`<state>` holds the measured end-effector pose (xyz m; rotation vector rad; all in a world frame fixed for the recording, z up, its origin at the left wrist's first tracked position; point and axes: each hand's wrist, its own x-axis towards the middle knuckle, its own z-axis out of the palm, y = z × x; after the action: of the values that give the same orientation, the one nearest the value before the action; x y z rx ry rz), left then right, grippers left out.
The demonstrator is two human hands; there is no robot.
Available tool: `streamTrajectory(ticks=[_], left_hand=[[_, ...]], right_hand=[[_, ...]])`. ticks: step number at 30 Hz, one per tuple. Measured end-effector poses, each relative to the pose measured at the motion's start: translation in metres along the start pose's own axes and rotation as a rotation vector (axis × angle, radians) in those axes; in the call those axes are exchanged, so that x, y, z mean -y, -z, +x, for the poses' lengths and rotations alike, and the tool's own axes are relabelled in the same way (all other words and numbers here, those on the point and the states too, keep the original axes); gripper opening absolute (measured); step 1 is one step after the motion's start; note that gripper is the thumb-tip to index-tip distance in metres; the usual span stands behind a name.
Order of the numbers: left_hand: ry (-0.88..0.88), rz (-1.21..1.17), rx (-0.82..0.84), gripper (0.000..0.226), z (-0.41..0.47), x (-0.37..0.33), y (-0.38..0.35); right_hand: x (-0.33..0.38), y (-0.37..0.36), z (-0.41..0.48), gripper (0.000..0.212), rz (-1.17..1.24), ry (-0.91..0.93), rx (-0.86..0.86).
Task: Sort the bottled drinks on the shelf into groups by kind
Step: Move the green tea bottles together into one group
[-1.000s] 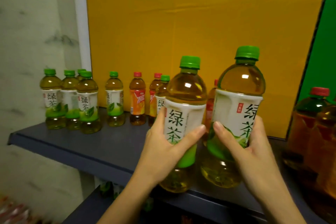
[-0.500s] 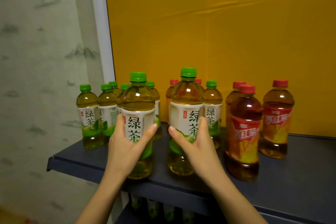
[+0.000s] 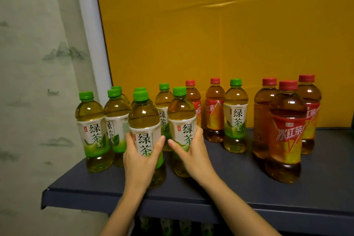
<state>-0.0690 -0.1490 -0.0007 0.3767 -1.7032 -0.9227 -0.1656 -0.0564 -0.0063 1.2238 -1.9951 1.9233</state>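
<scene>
Head view: we see the left-held green tea bottle (image 3: 144, 120) and the right-held green tea bottle (image 3: 181, 115) side by side near the front-left of the dark shelf (image 3: 229, 184), close but not clearly touching. Both are clear plastic with yellow-green liquid, green caps and white labels with green characters and leaf art. Just left of and behind them is the green tea cluster (image 3: 92, 120), five more of the same kind. Further right, one stray green tea bottle (image 3: 235, 117) stands among the iced black tea bottles (image 3: 286, 130): five with red caps, amber liquid and red-orange labels, two to its left at the back and three grouped to its right. Hard to read: two cluster bottles show only caps and shoulders, the held bottles cover the lower half of one iced tea, and the lower-tier bottles (image 3: 166, 226) under the shelf are dark and blurred. We can't tell whether the held bottles' bases sit on the shelf or just off it. The left hand (image 3: 141, 161) wraps its bottle's label, thumb up across the front, fingers round the far side. The right hand (image 3: 191, 151) mirrors it, thumb angled toward the left thumb, fingers curled round the right side. Both forearms come up from the bottom edge.
</scene>
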Motion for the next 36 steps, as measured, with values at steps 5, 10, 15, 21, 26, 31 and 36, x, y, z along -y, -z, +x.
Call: streamTrajectory(ticks=[5,10,15,21,26,31,36], left_hand=[[-0.050,0.158,-0.096,0.082,0.004,0.011,-0.009],[0.001,0.184,-0.114,0.090,0.003,0.013,-0.012],[-0.042,0.253,-0.193,0.091,-0.001,0.006,-0.016],[-0.509,0.120,-0.241,0.041,-0.024,-0.028,-0.034],[-0.351,-0.004,0.181,0.034,-0.023,-0.059,-0.088],[-0.041,-0.071,0.193,0.056,0.011,-0.067,-0.132],[0.204,-0.052,0.147,0.064,0.046,-0.059,-0.157]], right_hand=[[0.000,-0.010,0.006,0.091,-0.029,-0.001,-0.003],[-0.002,-0.015,0.009,0.085,-0.081,-0.034,0.027],[0.003,-0.004,0.008,0.069,-0.072,-0.070,0.063],[0.015,0.036,0.043,0.053,-0.057,-0.024,-0.078],[0.017,0.059,0.079,0.051,-0.118,0.022,-0.162],[0.013,0.070,0.113,0.057,-0.222,0.010,-0.111],[0.004,0.065,0.132,0.065,-0.289,0.015,-0.154]])
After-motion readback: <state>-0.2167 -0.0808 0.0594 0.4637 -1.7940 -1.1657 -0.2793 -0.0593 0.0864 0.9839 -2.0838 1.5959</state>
